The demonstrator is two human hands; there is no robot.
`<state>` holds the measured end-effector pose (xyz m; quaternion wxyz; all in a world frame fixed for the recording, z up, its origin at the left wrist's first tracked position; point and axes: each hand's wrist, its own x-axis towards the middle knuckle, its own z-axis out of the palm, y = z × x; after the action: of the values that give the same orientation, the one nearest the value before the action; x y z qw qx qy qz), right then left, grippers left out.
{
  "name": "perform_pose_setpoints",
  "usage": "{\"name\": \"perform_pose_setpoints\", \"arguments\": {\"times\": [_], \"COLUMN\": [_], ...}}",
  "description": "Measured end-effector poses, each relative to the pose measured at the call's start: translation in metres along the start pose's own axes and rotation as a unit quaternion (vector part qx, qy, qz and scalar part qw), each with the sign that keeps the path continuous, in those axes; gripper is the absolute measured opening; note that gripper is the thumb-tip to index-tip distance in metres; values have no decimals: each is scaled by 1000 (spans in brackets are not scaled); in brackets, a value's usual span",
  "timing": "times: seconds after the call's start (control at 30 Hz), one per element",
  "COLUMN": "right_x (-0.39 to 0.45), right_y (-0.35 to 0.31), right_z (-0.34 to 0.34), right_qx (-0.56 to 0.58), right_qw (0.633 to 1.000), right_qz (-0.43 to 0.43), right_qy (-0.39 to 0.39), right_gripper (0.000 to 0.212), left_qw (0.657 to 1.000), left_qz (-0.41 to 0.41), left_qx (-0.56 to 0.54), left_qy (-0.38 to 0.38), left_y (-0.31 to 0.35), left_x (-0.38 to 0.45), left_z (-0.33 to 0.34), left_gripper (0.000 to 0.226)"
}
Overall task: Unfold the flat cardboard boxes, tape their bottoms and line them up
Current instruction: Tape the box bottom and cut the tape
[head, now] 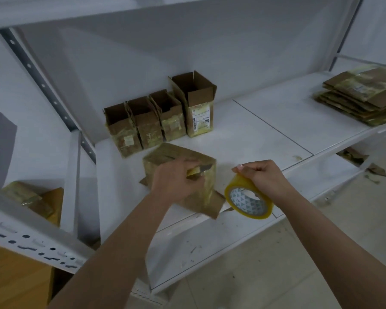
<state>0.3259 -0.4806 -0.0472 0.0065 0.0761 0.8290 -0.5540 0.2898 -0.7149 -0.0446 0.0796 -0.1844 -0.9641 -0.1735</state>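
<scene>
Head view: left hand (174, 179) presses curled fingers on the upturned box (181, 161) at the shelf's (265, 141) near edge; right hand (263, 175) pinches the tape roll (249, 200). Labels are unreadable.

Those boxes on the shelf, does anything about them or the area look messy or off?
Mostly tidy. The standing boxes form a row, though the rightmost stands taller than the rest. Torn cardboard scraps lie on the floor beyond the shelf edge at right.

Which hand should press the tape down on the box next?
Probably the left hand: it already rests on the upturned box, fingers at the tape. The right hand is busy gripping the tape roll beside the box.
</scene>
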Motion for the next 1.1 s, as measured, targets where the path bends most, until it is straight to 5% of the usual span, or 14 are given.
{"name": "perform_pose_setpoints", "arguments": {"times": [0.13, 0.33, 0.6, 0.83, 1.0, 1.1], "right_x": [-4, -10, -12, -17, -20, -23], "right_y": [-12, -35, -49, -61, -64, -67], "right_z": [-4, 7, 29, 35, 41, 45], "right_qx": [34, 40, 37, 7, -21, -37], "right_qw": [998, 992, 986, 985, 982, 983], "right_qz": [-19, -53, -69, -90, -99, -92], "right_qy": [-48, -111, -149, -148, -156, -155], "right_gripper": [16, 16, 17, 16, 15, 14], "left_qw": [987, 991, 948, 934, 915, 906], "left_qz": [115, 42, -37, -57, -161, -159], "left_qx": [-101, -115, -301, -334, -369, -390], "left_qy": [-49, -57, -95, -113, -11, 27], "left_y": [-21, -49, -70, -70, -44, -15], "left_x": [-26, -53, -69, -65, -63, -62], "left_z": [-20, -32, -26, -32, -40, -48], "left_gripper": [42, 45, 30, 56, 34, 49]}}
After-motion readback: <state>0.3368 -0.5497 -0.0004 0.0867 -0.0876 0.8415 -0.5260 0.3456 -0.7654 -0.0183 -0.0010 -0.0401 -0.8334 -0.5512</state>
